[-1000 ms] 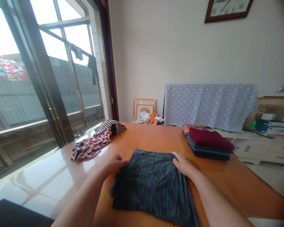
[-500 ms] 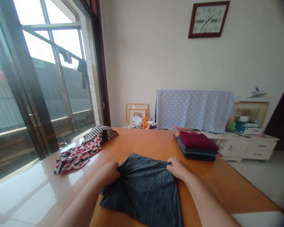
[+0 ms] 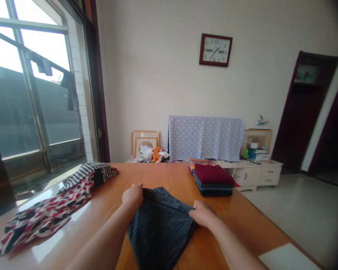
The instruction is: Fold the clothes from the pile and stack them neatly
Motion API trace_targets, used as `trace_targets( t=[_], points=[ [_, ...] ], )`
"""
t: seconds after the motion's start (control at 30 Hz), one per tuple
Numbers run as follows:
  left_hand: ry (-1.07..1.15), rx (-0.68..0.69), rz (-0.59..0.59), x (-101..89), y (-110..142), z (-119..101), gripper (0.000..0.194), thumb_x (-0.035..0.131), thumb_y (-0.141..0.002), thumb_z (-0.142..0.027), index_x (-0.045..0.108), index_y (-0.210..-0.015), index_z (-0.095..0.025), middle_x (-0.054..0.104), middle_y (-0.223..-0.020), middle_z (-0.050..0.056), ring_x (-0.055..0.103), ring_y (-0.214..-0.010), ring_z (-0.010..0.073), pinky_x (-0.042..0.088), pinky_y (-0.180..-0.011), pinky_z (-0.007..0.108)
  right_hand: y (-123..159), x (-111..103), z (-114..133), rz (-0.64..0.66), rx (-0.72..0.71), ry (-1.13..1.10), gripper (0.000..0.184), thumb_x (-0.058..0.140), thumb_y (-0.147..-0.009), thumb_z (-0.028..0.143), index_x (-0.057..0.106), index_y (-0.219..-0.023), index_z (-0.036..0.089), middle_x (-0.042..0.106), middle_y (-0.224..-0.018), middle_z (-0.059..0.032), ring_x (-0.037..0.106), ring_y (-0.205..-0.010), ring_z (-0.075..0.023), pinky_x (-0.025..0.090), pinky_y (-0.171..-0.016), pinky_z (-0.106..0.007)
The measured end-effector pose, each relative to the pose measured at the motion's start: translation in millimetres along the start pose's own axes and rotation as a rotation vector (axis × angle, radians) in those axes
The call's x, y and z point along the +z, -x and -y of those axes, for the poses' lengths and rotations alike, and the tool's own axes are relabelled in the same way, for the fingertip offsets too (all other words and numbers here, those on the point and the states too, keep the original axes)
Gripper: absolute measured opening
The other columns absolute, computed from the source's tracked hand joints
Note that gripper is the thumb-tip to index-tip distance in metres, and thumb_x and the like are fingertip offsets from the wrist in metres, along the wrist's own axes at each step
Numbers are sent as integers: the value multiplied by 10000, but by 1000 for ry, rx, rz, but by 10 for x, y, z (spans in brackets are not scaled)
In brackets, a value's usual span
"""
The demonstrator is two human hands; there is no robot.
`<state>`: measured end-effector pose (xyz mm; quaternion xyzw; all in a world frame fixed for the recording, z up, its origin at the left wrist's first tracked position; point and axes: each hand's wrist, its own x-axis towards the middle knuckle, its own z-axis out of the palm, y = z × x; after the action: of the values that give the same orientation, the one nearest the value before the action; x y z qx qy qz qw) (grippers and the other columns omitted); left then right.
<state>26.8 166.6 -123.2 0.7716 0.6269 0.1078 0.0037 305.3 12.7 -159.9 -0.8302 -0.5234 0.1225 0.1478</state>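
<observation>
Dark grey knit garment lies on the wooden table, its top edge pinched by the left hand and its right corner gripped by the right hand. Past the right hand sits a folded clothes stack; left of the left hand, a red-and-black patterned garment.

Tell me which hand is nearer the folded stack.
Right. The right hand lies on the dark garment, in front of the stack and not touching it; the left hand is farther away, at the garment's far side.

A home room: wall clock, low drawer cabinet.
</observation>
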Motion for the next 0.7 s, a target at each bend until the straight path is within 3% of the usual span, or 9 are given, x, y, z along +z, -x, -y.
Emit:
trace_targets(
  t=[0.2,0.33,0.47,0.57,0.7],
  points=[
    [57,136,-26,189,39,-393,400,430,-894,-230,521,-1279,-285,567,-1269,112,669,-972,232,505,-759,323,586,-58,-396,-132,56,-30,132,527,-792,370,536,-808,240,700,-833,-51,649,-784,-228,313,-601,-291],
    [108,137,-70,248,266,-423,437,418,-916,-334,451,-1346,-267,526,-1340,125,626,-1090,271,500,-805,359,968,65,-626,-112,64,-85,109,521,-802,347,486,-786,244,681,-768,-28,633,-718,-205,309,-592,-283],
    [130,9,36,218,653,-303,422,389,-921,-493,516,-1212,-215,622,-1201,139,636,-1069,323,495,-829,433,1125,128,-688,-122,45,-182,232,516,-848,474,513,-803,247,679,-755,-29,643,-747,-211,356,-631,-279],
    [129,29,110,203,1046,-289,467,372,-913,-565,523,-1180,-213,647,-1159,130,650,-1036,327,499,-808,437,1118,133,-685,-126,50,-261,375,455,-872,606,571,-910,251,704,-829,-50,658,-803,-228,393,-671,-289],
    [58,67,51,231,1565,-423,583,403,-908,-544,426,-1367,-185,566,-1284,171,648,-1029,323,495,-806,423,1065,149,-695,-175,86,-300,384,499,-859,529,596,-1102,249,714,-978,-76,663,-906,-236,423,-725,-295]
  ],
)
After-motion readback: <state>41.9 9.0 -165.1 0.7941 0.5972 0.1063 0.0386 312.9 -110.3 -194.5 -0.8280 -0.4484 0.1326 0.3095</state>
